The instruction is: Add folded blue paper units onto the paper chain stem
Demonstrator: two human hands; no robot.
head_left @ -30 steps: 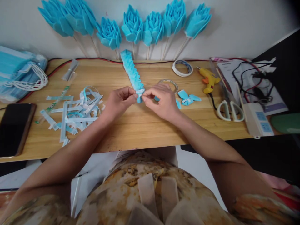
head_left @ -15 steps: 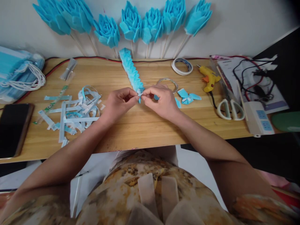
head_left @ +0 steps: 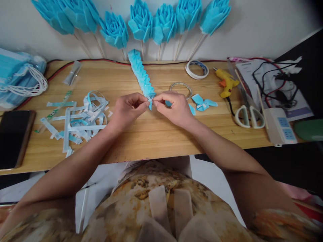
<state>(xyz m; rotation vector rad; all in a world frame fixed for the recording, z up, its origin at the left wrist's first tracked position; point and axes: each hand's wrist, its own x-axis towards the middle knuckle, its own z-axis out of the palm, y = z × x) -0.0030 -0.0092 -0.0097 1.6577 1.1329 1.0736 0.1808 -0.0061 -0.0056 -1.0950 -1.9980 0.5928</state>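
Observation:
My left hand [head_left: 127,109] and my right hand [head_left: 175,107] meet at the middle of the wooden table [head_left: 141,134]. Both pinch a small folded blue piece [head_left: 150,101] between thumb and fingers. That piece sits at the near end of a long strip of overlapping blue folded pieces [head_left: 141,74], which runs back toward the wall. A few loose folded blue pieces [head_left: 203,103] lie just right of my right hand.
Blue fabric flowers on sticks [head_left: 141,23] lean on the wall. Cut mask strips [head_left: 75,117], a phone [head_left: 12,136] and a pack of masks [head_left: 17,77] lie left. Tape rolls [head_left: 197,69], a glue gun [head_left: 225,82], scissors [head_left: 246,116] and a power strip [head_left: 279,126] lie right.
The small blue piece between my fingertips has been pinched narrower. The view has tilted slightly, so the table items sit a little higher. My hands stay in place.

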